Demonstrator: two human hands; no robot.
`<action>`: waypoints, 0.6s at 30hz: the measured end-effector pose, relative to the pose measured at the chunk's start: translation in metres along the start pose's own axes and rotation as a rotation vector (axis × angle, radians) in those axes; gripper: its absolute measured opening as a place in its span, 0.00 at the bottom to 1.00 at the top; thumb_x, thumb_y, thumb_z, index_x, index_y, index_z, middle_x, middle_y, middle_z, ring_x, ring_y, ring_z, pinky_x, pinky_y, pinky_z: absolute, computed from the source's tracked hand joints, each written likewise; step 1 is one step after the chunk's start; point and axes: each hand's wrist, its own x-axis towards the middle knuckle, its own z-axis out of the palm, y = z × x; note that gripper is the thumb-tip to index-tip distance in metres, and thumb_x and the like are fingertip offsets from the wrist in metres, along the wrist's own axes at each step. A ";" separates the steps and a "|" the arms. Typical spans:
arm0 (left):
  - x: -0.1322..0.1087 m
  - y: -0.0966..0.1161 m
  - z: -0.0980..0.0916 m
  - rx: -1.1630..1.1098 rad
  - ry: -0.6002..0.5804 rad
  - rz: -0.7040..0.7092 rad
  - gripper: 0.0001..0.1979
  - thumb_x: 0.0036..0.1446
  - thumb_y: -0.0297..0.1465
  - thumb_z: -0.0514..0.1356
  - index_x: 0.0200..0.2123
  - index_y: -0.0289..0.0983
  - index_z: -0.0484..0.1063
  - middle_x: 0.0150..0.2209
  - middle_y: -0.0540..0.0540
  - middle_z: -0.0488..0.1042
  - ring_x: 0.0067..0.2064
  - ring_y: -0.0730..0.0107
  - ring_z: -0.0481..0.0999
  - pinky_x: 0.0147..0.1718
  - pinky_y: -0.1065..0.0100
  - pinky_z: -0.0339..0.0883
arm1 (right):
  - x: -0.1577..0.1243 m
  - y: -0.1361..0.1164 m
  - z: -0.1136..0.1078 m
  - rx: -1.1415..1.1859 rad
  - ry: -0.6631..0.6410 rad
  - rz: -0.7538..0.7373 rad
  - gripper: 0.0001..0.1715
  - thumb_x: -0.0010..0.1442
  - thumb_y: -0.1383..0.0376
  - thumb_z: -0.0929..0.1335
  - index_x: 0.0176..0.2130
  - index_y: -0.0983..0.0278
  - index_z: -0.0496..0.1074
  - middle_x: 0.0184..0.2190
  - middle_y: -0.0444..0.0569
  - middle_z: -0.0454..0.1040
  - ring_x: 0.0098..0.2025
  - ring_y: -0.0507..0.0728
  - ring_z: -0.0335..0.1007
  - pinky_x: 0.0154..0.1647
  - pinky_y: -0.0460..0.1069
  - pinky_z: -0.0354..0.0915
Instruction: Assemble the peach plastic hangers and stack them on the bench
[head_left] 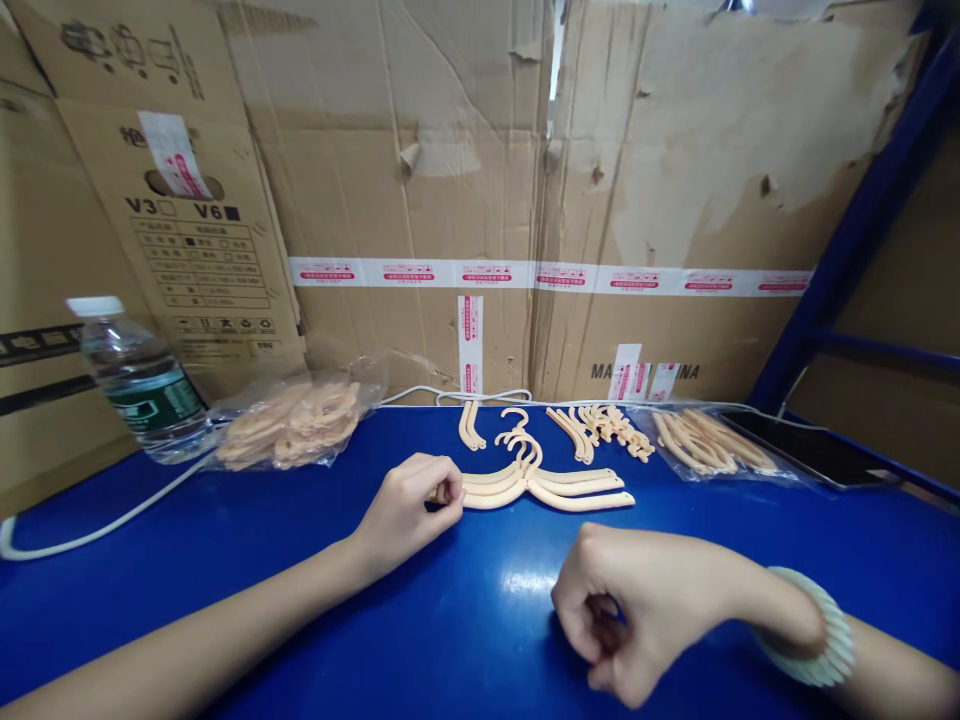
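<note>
Bright overhead light, glare on tabletop (480,590), edges warped

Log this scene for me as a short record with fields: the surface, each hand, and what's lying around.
Surface: blue table
Left hand: grip closed on the left end of the stacked hangers
Right hand: closed fist, nearer the camera, apart from the hangers; bracelet on the wrist
Left side: water bottle, bag of parts, white cable
Behind hangers: loose pieces, second bag
Backdrop: cardboard boxes
</note>
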 end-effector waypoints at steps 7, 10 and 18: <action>0.001 -0.001 0.000 -0.010 0.049 -0.023 0.09 0.57 0.23 0.58 0.24 0.37 0.64 0.23 0.53 0.67 0.26 0.74 0.66 0.28 0.72 0.58 | 0.003 -0.003 0.007 0.024 0.005 -0.062 0.12 0.45 0.71 0.76 0.22 0.66 0.70 0.19 0.37 0.66 0.19 0.44 0.59 0.21 0.38 0.55; 0.001 -0.001 -0.002 -0.026 0.051 -0.032 0.06 0.58 0.25 0.60 0.28 0.37 0.68 0.27 0.52 0.72 0.28 0.73 0.69 0.30 0.72 0.61 | 0.006 0.003 0.009 0.088 0.084 -0.021 0.12 0.47 0.66 0.78 0.24 0.67 0.73 0.19 0.38 0.67 0.20 0.45 0.57 0.20 0.39 0.55; 0.000 -0.004 0.000 -0.053 0.031 -0.029 0.04 0.59 0.24 0.61 0.32 0.38 0.73 0.31 0.52 0.78 0.33 0.71 0.75 0.35 0.71 0.64 | 0.013 0.003 0.009 0.218 0.131 -0.006 0.08 0.59 0.71 0.68 0.35 0.69 0.79 0.27 0.49 0.77 0.25 0.48 0.67 0.28 0.41 0.65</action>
